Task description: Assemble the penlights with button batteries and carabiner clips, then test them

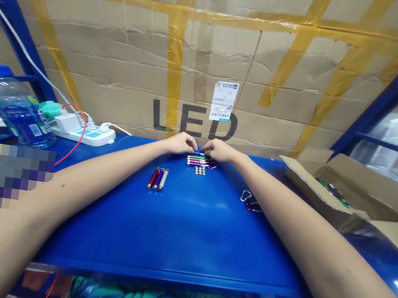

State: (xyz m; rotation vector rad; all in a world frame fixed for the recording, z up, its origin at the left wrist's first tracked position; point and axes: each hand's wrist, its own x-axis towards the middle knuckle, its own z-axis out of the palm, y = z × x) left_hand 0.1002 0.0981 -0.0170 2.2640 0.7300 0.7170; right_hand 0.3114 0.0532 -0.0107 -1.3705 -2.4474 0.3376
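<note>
Both arms stretch across the blue table to its far side. My left hand [182, 143] is closed, with its fingertips at the left end of a small blue flashlight [198, 154]. My right hand [219, 150] pinches at the right end of the same flashlight. Directly below it lies a row of small coloured metal flashlights [197, 161], with carabiner clips [212, 163] at their right ends. Several silver button cells [200, 171] sit in a tight group in front of that row. Nearer and to the left, three flashlights [156, 179], red, purple and silver, lie side by side.
Loose carabiners [246, 196] lie beside my right forearm. An open cardboard box [338, 213] with small parts stands on the right. At left are a water bottle [17, 108], a white power strip [92, 135] and a red cable [81, 137]. A large taped carton [130, 60] forms the back.
</note>
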